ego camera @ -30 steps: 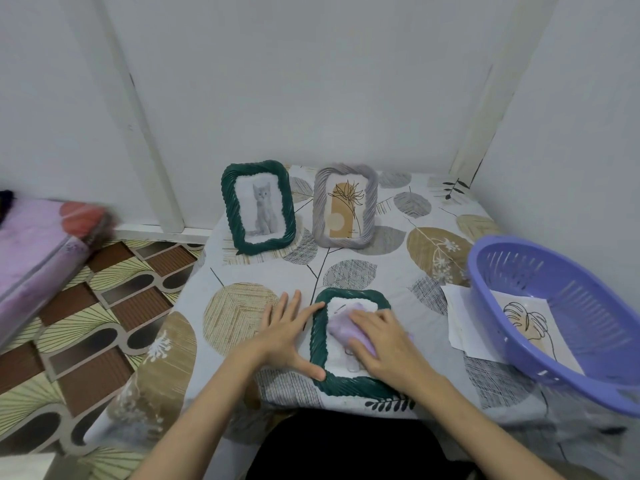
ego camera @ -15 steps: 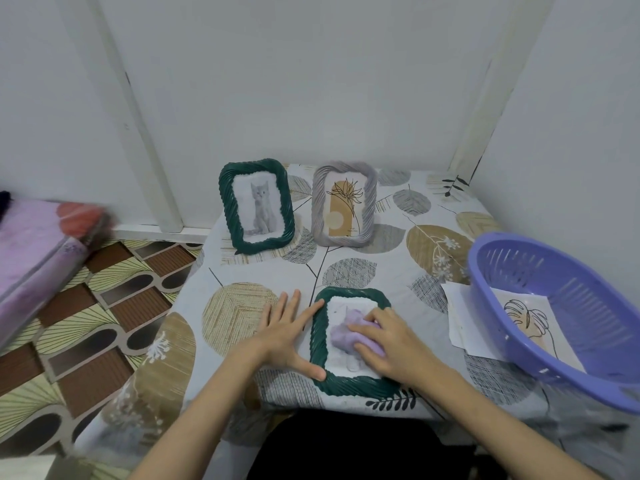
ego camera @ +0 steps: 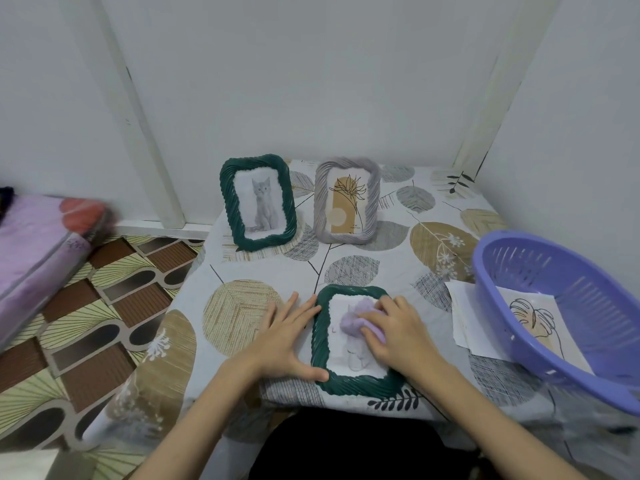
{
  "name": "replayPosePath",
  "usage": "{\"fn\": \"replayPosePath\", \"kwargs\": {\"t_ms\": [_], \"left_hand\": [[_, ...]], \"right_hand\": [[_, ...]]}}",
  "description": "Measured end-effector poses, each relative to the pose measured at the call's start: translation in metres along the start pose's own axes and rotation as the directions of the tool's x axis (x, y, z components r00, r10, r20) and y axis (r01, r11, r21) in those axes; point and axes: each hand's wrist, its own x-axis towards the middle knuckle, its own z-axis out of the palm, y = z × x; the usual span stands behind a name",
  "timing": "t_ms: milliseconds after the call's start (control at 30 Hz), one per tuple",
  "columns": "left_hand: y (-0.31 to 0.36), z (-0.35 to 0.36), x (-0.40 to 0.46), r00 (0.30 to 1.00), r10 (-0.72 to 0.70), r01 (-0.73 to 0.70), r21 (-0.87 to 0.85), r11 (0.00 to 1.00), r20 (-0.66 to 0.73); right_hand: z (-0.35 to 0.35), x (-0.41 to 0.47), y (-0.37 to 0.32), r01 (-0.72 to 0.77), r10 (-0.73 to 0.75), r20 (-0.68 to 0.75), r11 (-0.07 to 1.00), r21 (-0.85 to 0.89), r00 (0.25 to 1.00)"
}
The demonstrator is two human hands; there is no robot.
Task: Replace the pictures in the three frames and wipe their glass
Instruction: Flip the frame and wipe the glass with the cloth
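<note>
The flat frame (ego camera: 349,379), dark green with a ribbed border, lies face up at the near edge of the table (ego camera: 381,268), directly in front of you and between your two hands. Your left hand (ego camera: 284,337) rests open and flat on the cloth just beside the frame's left border, fingers spread, with the thumb and forefinger touching that border. Your right hand (ego camera: 394,332) lies over the right half of the glass, fingers closed on a bunched lilac cloth (ego camera: 353,318) that presses on the upper middle of the glass; a pale picture shows beneath, its subject too covered to tell. Behind the flat frame, toward the wall, two frames stand upright side by side and well apart from your hands: the cat frame (ego camera: 258,202), also dark green, on the left, and the grey frame (ego camera: 347,200), holding a line drawing of a plant on tan, on the right. At the table's right edge sits a lilac basket (ego camera: 568,271), with a leaf print (ego camera: 533,317) lying inside it. Loose white sheets (ego camera: 462,317) lie on the table partly under the basket's near rim, to the right of your right hand.
</note>
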Motion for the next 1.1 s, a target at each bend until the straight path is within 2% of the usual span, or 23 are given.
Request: {"fn": "replayPosePath", "kwargs": {"t_ms": [67, 133, 200, 300, 367, 467, 533, 600, 700, 767, 867, 967, 1033, 1100], "left_hand": [[0.001, 0.001, -0.002, 1.000, 0.000, 0.000, -0.006, 1.000, -0.008], [0.002, 0.002, -0.002, 1.000, -0.002, 0.002, -0.014, 1.000, 0.000], [0.003, 0.001, -0.003, 1.000, -0.006, 0.007, -0.030, 1.000, 0.009], [0.001, 0.001, -0.002, 1.000, -0.010, 0.010, -0.048, 0.999, 0.016], [0.000, 0.001, -0.001, 1.000, -0.008, 0.009, -0.065, 0.998, 0.025], [0.000, 0.000, -0.002, 0.999, -0.015, 0.019, -0.088, 0.996, 0.038], [0.001, 0.000, -0.003, 0.999, -0.021, 0.024, -0.098, 0.995, 0.032], [0.001, 0.000, -0.003, 0.999, -0.022, 0.024, -0.100, 0.995, 0.025], [0.001, 0.001, -0.002, 0.999, -0.024, 0.027, -0.084, 0.996, 0.026], [0.000, 0.001, -0.001, 0.999, -0.020, 0.022, -0.073, 0.997, 0.031], [0.000, 0.000, -0.001, 0.999, -0.027, 0.029, -0.073, 0.997, 0.038], [0.002, -0.001, -0.002, 0.999, -0.031, 0.034, -0.087, 0.996, 0.034], [0.002, -0.001, -0.003, 0.999, -0.029, 0.032, -0.085, 0.996, 0.034], [0.000, 0.001, -0.002, 0.999, -0.032, 0.034, -0.085, 0.996, 0.028]], "right_hand": [[0.008, 0.019, -0.005, -0.107, 0.108, -0.006, 0.993, 0.044, 0.994], [0.016, 0.033, -0.016, -0.150, 0.151, -0.006, 0.984, 0.098, 0.989], [0.020, 0.029, -0.025, -0.127, 0.127, 0.011, 0.987, 0.102, 0.992], [0.015, 0.003, -0.026, 0.002, -0.003, 0.008, 0.998, 0.064, 1.000], [0.013, -0.002, -0.019, 0.022, -0.022, -0.026, 0.999, 0.028, 0.999], [0.013, 0.023, -0.023, -0.132, 0.132, 0.002, 0.991, 0.034, 0.991], [0.017, 0.036, -0.030, -0.208, 0.202, 0.086, 0.976, 0.061, 0.976], [0.019, 0.036, -0.034, -0.169, 0.161, 0.104, 0.983, 0.072, 0.981], [0.015, 0.018, -0.027, -0.007, 0.001, 0.073, 0.997, 0.079, 0.997], [0.011, 0.013, -0.016, 0.074, -0.075, 0.062, 0.997, 0.018, 0.995], [0.007, 0.027, -0.014, 0.007, -0.003, 0.073, 0.999, -0.052, 0.997], [0.012, 0.043, -0.023, -0.116, 0.111, 0.152, 0.993, 0.023, 0.982], [0.013, 0.032, -0.029, -0.086, 0.076, 0.158, 0.994, 0.063, 0.985], [0.007, 0.005, -0.031, 0.036, -0.051, 0.142, 0.993, 0.110, 0.989]]}}
